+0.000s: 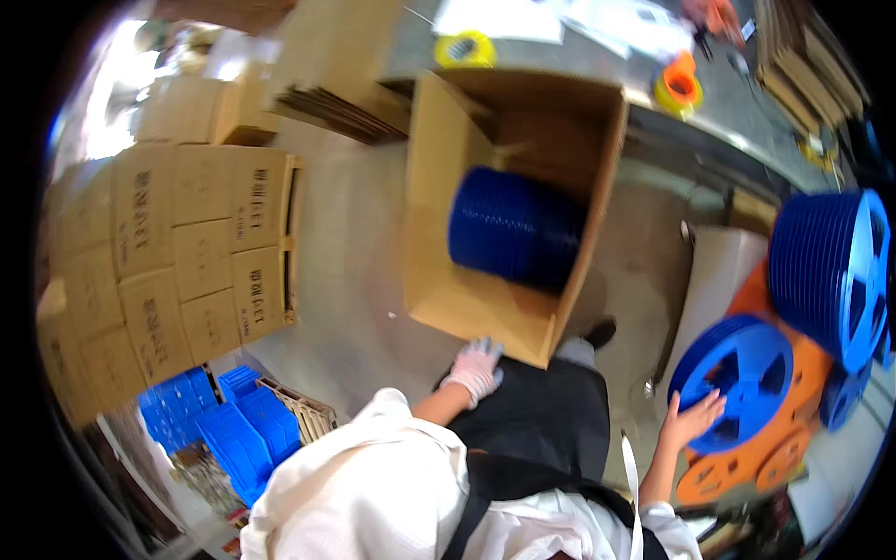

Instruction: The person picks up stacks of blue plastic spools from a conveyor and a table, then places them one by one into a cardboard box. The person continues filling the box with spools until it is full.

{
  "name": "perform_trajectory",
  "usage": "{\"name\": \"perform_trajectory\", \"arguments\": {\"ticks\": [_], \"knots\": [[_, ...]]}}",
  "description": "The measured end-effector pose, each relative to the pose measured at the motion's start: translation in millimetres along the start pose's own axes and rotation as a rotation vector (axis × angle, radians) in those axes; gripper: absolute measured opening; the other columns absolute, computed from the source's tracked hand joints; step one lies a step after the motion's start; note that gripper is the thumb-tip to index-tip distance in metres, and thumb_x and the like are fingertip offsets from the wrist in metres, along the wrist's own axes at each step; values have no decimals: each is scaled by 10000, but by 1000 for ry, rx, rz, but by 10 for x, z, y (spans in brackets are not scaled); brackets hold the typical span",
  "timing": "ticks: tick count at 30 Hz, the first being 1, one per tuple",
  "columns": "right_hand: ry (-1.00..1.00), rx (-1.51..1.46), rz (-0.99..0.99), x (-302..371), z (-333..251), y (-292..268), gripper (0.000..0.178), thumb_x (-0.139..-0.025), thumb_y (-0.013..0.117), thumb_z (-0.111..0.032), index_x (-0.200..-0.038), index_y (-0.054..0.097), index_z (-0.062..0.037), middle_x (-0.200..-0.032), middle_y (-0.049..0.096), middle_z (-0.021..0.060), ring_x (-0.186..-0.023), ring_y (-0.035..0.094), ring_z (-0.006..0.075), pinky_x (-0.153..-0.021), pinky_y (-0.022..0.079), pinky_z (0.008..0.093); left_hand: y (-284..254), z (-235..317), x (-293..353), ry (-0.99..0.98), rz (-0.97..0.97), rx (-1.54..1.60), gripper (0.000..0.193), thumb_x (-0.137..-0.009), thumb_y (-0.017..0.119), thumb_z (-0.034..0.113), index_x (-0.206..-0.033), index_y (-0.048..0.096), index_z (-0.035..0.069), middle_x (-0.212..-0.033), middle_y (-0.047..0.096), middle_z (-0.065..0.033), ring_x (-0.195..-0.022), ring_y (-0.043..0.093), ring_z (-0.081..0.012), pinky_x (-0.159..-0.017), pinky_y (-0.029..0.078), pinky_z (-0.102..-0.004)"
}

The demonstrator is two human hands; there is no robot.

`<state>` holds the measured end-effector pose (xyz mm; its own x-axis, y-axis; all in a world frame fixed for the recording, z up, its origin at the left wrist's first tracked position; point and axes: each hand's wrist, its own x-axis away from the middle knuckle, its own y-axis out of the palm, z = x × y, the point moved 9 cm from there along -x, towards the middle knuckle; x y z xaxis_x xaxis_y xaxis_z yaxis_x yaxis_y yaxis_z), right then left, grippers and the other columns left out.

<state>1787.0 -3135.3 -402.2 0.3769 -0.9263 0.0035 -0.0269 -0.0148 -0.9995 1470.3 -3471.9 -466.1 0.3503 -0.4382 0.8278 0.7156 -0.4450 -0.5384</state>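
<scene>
An open cardboard box stands in front of me, with a row of ribbed dark-blue plastic reels lying on its side inside. My left hand, in a pale glove, is at the box's near edge with its fingers stretched out; contact with the cardboard is not certain. On the right, my bare right hand has its fingers spread against the lower left part of a blue reel. That reel has cut-out openings and leans beside orange reels. Neither hand is closed around anything.
A stack of blue reels stands far right. Behind the box runs a grey workbench with yellow tape and an orange tape dispenser. Stacked cartons on a pallet and blue bins are left. Flattened cardboard stands behind.
</scene>
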Motion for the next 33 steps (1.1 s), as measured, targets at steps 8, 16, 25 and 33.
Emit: {"name": "perform_trajectory", "arguments": {"ticks": [8, 16, 25, 33], "knots": [[-126, -167, -166, -140, -380, -323, 1023, -658, 785, -123, -1462, 159, -32, -1506, 174, 221, -1390, 199, 370, -1113, 227, 412, -34, 396, 484, -39, 152, 150, 566, -833, 577, 325, -1337, 437, 108, -1400, 381, -199, -1288, 367, -377, -1060, 328, -421], [457, -667, -692, -781, 73, 977, 944, -620, 833, -229, -1373, 331, 38, -1356, 419, 278, -1243, 421, 423, -1036, 351, 415, -213, 548, 601, -66, 196, 240, 582, -850, 555, 367, -1352, 425, 103, -1414, 367, -221, -1301, 361, -370, -1063, 332, -410], [737, -1070, -524, -795, 166, 1185, 928, -612, 827, -62, -1400, 337, -50, -1417, 365, 139, -1257, 407, 293, -1044, 333, 385, -71, 298, 758, -48, 202, 342, 585, -830, 567, 396, -1348, 453, 150, -1380, 419, -198, -1287, 381, -354, -1066, 323, -413], [491, -1088, -352, -512, 392, 760, 654, -601, 736, -25, -1220, 532, 11, -1088, 629, 173, -975, 615, 300, -895, 464, 375, -479, 70, 941, -90, 190, 459, 546, -805, 604, 350, -1289, 517, 112, -1276, 531, -202, -1195, 494, -341, -1015, 389, -398]]}}
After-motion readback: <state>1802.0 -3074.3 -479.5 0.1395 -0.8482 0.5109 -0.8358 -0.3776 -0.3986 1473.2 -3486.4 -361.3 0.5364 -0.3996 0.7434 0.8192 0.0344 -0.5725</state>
